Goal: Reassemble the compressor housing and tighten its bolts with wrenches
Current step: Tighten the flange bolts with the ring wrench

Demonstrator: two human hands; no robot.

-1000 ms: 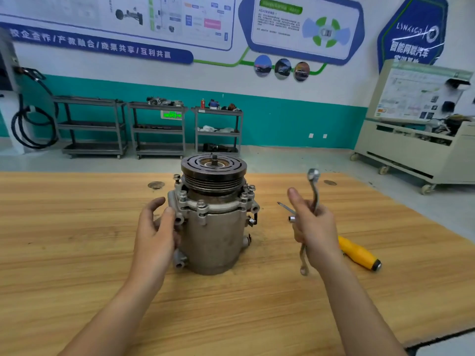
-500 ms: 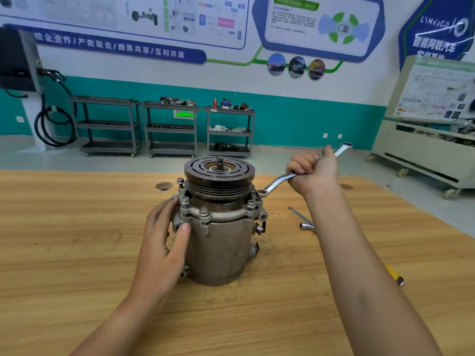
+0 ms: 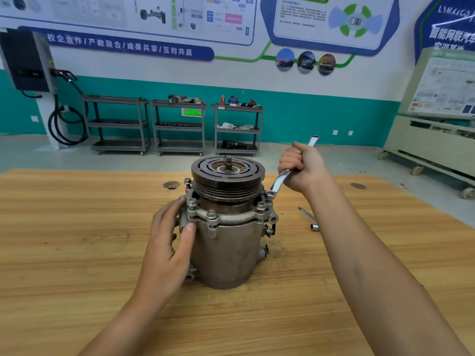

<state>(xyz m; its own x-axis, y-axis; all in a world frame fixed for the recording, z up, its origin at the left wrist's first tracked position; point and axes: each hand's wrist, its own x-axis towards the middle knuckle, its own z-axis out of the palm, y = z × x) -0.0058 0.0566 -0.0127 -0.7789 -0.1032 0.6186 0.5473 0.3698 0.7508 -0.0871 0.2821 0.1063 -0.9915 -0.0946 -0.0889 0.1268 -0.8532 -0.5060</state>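
The grey metal compressor (image 3: 226,253) stands upright on the wooden table (image 3: 77,240), its dark grooved pulley on top and a bolted flange ring below it. My left hand (image 3: 169,242) rests flat against the compressor's left side, fingers straight, thumb on the housing. My right hand (image 3: 302,168) grips the handle of a silver ring wrench (image 3: 279,181). The wrench's ring end sits on a flange bolt (image 3: 269,194) at the right rear of the housing. One bolt (image 3: 188,181) at the left rear stands raised above the flange.
A second silver wrench (image 3: 308,218) lies on the table right of the compressor, partly behind my right forearm. Two round inserts (image 3: 171,185) sit in the tabletop. Metal shelf carts and a cabinet on wheels stand on the floor beyond the table's far edge.
A second ago my right hand held the wrench upright away from the compressor. It has since brought the ring end onto the right rear bolt. The left hand shifted slightly on the housing.
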